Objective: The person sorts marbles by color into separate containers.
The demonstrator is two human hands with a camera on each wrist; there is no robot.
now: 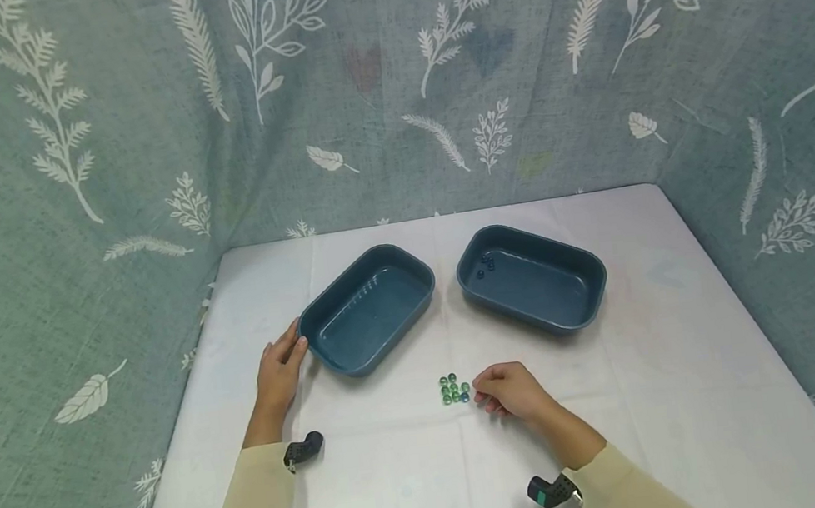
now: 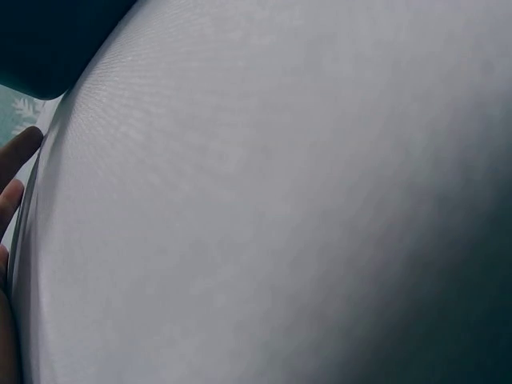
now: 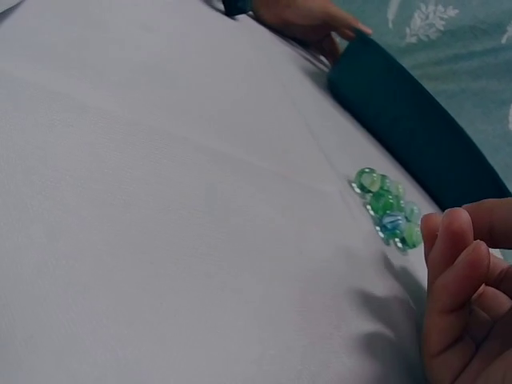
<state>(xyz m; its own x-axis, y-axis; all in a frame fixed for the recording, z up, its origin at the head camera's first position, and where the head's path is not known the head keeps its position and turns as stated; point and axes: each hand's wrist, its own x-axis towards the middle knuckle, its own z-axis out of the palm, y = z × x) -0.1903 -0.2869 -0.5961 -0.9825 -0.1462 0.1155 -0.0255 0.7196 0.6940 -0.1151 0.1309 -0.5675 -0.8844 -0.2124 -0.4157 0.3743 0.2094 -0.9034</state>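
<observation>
A cluster of glass marbles (image 1: 455,389), mostly green with a blue one, sits on the white table. Just to its right is my right hand (image 1: 511,390), fingers loosely bent and drawn together. No marble shows between its fingertips (image 3: 454,224) in the right wrist view. My left hand (image 1: 281,373) touches the near left end of a blue tray (image 1: 401,326), its fingers at the outer wall. Nothing lies inside that tray. A second blue tray (image 1: 536,319), at the right, has several small dark marbles (image 1: 485,266) in its left end.
White cloth covers the table (image 1: 395,473). A patterned fabric curtain (image 1: 381,156) rises behind the table and along both sides. Dark camera mounts are strapped at the left wrist (image 1: 305,449) and the right wrist (image 1: 551,491).
</observation>
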